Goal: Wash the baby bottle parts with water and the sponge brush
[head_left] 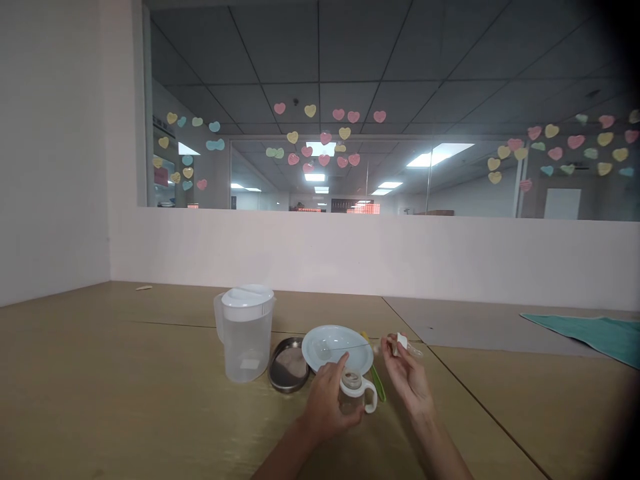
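My left hand (327, 403) is wrapped round a small clear jar (351, 403) with a white collar and a white side handle. The jar stands upright with its mouth uncovered. To its right, my right hand (407, 377) pinches a small white cap-like piece (401, 341) with a clear part sticking out to the right; its exact kind does not show. Just beyond my left hand lies a pale blue dish (313, 340). A clear flat piece (324, 348) with a thin stem rests in or over that dish. Beside the dish shows a green and yellow utensil handle (379, 383).
A lidded clear pitcher (247, 340) stands at the left, next to a shallow round metal dish (289, 365). A teal cloth (595, 333) lies far right. Behind the table are a white wall (300, 250) and a window with heart-shaped notes. Seams cross the tabletop.
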A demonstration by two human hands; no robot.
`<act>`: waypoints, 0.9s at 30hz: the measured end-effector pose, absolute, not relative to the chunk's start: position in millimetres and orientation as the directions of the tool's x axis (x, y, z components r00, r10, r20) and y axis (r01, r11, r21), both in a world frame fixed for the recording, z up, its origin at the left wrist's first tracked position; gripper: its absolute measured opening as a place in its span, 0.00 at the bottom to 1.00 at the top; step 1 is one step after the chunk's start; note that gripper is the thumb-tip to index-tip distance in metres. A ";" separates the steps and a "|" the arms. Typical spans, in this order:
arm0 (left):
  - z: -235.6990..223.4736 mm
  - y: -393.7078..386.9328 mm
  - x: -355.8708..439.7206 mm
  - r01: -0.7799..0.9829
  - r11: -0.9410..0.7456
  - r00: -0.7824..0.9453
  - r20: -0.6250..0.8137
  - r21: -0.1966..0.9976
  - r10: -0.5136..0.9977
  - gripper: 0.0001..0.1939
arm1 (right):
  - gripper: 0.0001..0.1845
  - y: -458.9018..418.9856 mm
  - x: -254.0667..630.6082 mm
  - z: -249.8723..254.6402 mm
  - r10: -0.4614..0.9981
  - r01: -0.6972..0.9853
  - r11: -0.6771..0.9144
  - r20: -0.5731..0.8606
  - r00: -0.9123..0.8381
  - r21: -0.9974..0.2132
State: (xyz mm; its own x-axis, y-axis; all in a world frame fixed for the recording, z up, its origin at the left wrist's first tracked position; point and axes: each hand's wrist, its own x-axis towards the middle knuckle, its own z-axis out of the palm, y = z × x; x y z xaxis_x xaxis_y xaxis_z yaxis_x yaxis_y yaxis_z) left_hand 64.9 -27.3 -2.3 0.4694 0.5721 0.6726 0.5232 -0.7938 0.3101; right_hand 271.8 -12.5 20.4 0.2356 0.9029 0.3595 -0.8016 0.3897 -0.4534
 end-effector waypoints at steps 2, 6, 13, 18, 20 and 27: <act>-2.8 -26.5 64.4 0.520 -0.796 0.469 0.676 0.308 0.568 0.45 | 0.14 -11.6 273.0 20.1 0.902 -0.801 0.394 0.357 0.242 -0.451; -2.4 -25.4 64.1 0.521 -0.799 0.469 0.682 0.300 0.561 0.45 | 0.14 -11.2 273.3 19.8 0.899 -0.803 0.400 0.362 0.249 -0.441; -0.9 -27.0 65.7 0.514 -0.802 0.472 0.681 0.304 0.560 0.44 | 0.16 -13.0 260.7 18.7 0.917 -0.790 0.348 0.359 0.175 -0.504; -0.8 -27.5 67.8 0.505 -0.807 0.461 0.696 0.305 0.551 0.43 | 0.20 -12.0 244.2 15.6 0.943 -0.797 0.290 0.302 0.142 -0.530; -1.4 -26.9 68.1 0.501 -0.812 0.464 0.699 0.298 0.544 0.43 | 0.22 -11.0 240.0 13.8 0.950 -0.795 0.275 0.279 0.138 -0.541; -2.6 -25.1 66.0 0.503 -0.809 0.474 0.686 0.305 0.553 0.43 | 0.26 -10.6 230.4 13.0 0.952 -0.726 0.298 0.249 0.178 -0.619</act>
State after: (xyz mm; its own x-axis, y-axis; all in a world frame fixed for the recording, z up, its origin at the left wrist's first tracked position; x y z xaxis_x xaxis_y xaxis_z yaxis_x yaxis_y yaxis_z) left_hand 66.0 -25.1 -2.6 0.4736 0.5527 0.6857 0.5028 -0.8089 0.3046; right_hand 230.4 -10.6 13.0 0.1785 0.9519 0.2490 -0.7263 0.2982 -0.6194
